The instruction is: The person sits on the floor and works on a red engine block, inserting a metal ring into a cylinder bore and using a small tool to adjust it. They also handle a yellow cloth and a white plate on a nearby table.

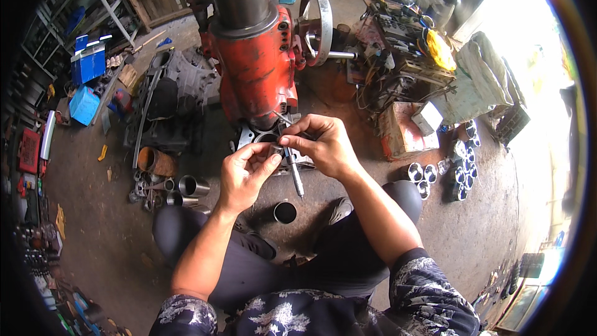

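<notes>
As fingers hold a slim metal tool, cylinders gleam; paint looks scuffed.

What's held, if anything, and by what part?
A micrometer-like tool, near its upper end, in the right hand; for the left hand, I can't tell.

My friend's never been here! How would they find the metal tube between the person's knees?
Find the big red machine, top middle, with a handwheel at its side. Come down past the left hand and right hand to the floor between the knees. The metal tube stands alone there, round mouth up; similar silver tubes are bunched together just beyond the left knee.
</notes>
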Demonstrator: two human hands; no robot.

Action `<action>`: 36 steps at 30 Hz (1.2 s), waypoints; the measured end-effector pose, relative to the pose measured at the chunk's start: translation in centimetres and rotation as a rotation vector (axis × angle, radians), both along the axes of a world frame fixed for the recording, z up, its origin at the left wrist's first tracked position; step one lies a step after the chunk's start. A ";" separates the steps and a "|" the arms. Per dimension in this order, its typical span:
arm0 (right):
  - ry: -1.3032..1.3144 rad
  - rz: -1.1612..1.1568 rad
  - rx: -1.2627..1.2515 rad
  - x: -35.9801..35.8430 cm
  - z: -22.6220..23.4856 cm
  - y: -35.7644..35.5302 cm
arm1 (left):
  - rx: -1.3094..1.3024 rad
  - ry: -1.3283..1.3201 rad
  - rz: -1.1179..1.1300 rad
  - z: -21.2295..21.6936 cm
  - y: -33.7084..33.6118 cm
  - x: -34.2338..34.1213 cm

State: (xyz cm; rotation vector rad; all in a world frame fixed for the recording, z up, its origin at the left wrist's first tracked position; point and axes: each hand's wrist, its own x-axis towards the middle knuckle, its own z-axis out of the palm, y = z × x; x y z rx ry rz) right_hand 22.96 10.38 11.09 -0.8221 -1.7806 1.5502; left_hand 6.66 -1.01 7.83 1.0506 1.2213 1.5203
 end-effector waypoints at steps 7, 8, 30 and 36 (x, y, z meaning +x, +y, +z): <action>0.079 -0.067 -0.164 -0.1 0.7 -0.3 | -0.034 -0.048 -0.045 0.5 -0.2 -0.4; 0.069 -0.075 -0.174 0.0 0.8 -0.3 | -0.026 -0.041 -0.054 0.5 -0.1 -0.4; -0.062 0.119 0.028 0.5 1.6 -0.9 | -0.037 -0.271 -0.219 -0.5 -0.2 0.6; 0.054 0.190 -0.071 0.2 0.7 -1.1 | -0.076 -0.229 -0.166 -0.4 -0.2 0.1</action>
